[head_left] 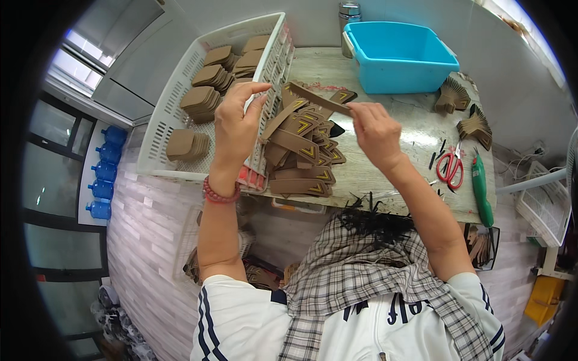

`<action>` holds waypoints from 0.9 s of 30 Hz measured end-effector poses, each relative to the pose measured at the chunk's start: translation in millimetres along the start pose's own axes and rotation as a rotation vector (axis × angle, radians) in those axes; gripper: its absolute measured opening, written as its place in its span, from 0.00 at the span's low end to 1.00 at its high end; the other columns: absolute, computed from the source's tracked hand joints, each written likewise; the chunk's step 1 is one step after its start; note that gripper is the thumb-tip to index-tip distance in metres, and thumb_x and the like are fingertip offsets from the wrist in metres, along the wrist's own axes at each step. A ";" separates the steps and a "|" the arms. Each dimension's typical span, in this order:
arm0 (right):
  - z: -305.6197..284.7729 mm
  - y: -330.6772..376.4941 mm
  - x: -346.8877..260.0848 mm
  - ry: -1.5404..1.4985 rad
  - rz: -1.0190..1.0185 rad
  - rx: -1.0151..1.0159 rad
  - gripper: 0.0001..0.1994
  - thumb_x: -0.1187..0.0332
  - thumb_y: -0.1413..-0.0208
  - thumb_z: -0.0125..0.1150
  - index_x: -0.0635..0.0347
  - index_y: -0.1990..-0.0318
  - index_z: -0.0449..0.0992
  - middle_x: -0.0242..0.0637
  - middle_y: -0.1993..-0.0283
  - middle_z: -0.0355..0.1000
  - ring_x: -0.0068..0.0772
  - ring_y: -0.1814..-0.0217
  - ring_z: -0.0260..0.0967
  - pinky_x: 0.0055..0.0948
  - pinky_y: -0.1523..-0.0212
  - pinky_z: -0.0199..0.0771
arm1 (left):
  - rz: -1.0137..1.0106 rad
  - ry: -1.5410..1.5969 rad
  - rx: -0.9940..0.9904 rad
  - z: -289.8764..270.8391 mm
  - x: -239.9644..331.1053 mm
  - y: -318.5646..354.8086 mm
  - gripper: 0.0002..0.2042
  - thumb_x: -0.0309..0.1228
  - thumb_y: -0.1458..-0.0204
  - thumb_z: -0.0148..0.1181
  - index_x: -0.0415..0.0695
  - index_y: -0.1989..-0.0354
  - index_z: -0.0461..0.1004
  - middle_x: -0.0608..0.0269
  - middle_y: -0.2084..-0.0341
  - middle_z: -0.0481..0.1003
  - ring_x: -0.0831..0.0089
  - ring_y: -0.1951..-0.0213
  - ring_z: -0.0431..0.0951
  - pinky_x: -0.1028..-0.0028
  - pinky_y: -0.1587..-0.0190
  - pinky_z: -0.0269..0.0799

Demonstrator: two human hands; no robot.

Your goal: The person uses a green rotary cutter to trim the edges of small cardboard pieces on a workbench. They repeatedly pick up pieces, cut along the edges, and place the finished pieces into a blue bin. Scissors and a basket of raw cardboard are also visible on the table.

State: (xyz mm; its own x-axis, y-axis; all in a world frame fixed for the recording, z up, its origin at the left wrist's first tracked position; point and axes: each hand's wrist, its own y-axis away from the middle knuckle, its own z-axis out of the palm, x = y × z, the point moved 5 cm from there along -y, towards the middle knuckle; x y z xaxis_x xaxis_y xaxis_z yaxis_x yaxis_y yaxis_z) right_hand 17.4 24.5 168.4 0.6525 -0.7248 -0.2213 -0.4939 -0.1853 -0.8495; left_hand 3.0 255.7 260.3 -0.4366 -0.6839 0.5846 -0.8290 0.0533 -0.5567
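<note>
My right hand [378, 132] is closed, its thumb and fingers pinching one end of a long brown strip [319, 98]. The strip slants up to the left above a heap of brown strips [304, 147] with yellow V-shaped marks. My left hand [238, 123] is raised at the side of a white slotted crate [171, 175]. Its index finger and thumb point right with a gap between them, and nothing shows in that gap; the other fingers are curled and partly hidden. Stacks of brown rounded pieces [200, 102] sit inside the crate.
A blue tub [403, 60] and a metal flask [349, 15] stand at the back. To the right lie fanned brown bundles [475, 127], red-handled scissors [450, 170], and a green tool [480, 189]. Black scraps [376, 222] gather at the table's front edge and on my checked apron [325, 265].
</note>
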 end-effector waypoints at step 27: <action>91.6 169.3 -95.4 -1.325 1.978 -0.250 0.29 0.61 0.44 0.63 0.76 0.44 0.61 0.52 0.42 0.61 0.41 0.41 0.62 0.34 0.42 0.67 | -0.072 -0.554 -0.154 154.2 -135.9 45.5 0.30 0.57 0.44 0.47 0.48 0.40 0.66 0.49 0.57 0.74 0.50 0.54 0.71 0.52 0.48 0.60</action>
State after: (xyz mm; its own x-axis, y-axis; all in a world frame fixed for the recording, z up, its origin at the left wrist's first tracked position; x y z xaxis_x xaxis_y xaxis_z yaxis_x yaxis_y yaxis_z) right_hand -75.8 123.0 1.8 -0.6628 0.5453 -0.5133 -0.6977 -0.2008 0.6876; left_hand 78.5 238.8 64.5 -0.1637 -0.9663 0.1984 -0.9093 0.0699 -0.4102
